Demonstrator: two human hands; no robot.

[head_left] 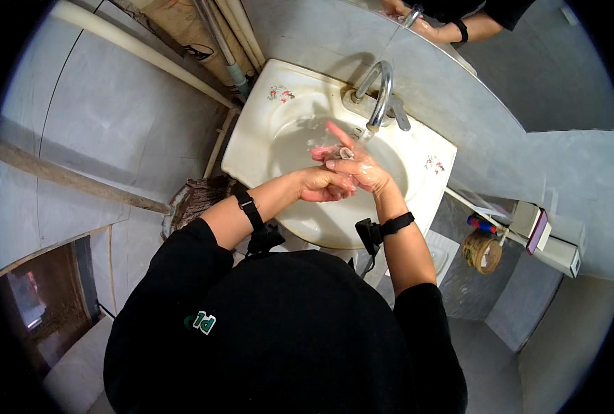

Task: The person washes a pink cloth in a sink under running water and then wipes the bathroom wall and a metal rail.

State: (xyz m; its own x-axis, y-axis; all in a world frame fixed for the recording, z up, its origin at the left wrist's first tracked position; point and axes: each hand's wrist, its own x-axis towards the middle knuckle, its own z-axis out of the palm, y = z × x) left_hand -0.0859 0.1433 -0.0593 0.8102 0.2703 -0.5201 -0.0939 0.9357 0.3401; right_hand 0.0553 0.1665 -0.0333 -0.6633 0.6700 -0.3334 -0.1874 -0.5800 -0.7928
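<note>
Both hands meet over the basin of a white sink [248, 148], just below the spout of a chrome faucet [384, 83]. My left hand [324, 185] has its fingers curled towards my right hand, and whatever is inside them is hidden. Wet and shiny with white streaks, my right hand [363, 172] lies close against it with some fingers stretched out, one pointing towards the back of the basin. A small whitish, rounded thing [346, 153] shows by the right fingers; I cannot make out whether it is foam, water or an object. Black straps circle both forearms.
A grey lever [399, 114] stands beside the spout. Behind the sink, a mirror [548, 76] reflects the hands. At right are a wicker-coloured round holder [483, 252] and a white box [555, 255]. Pipes [234, 31] and a mop [200, 200] are on the left.
</note>
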